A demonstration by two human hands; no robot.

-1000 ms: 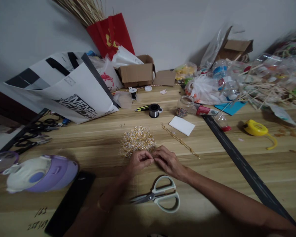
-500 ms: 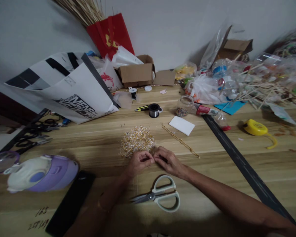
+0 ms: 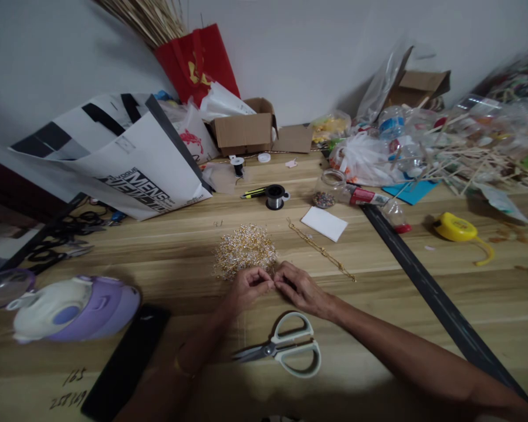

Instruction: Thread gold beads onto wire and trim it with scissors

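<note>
My left hand (image 3: pixel 251 286) and my right hand (image 3: pixel 300 287) meet at the fingertips just in front of a bundle of gold and clear beaded wire (image 3: pixel 245 251). Both are closed in a pinch on a thin wire, which barely shows between them. Faint fine strands (image 3: pixel 242 331) trail toward me below the left hand. Scissors with pale green handles (image 3: pixel 297 346) lie nearer to me, blades pointing left. To the right of the bundle a gold chain-like strand (image 3: pixel 321 251) is stretched out on the wooden table (image 3: pixel 378 305).
Beyond the bundle are a wire spool (image 3: pixel 275 197), a white card (image 3: pixel 324 223) and a jar of beads (image 3: pixel 328 190). A yellow tape measure (image 3: pixel 455 227) lies right. At left are a purple and white bottle (image 3: pixel 77 308), a black phone (image 3: pixel 127 363) and a paper bag (image 3: pixel 132 158).
Both hands stay in almost the same place, with only a slight shift of the fingers. Nothing else has visibly moved.
</note>
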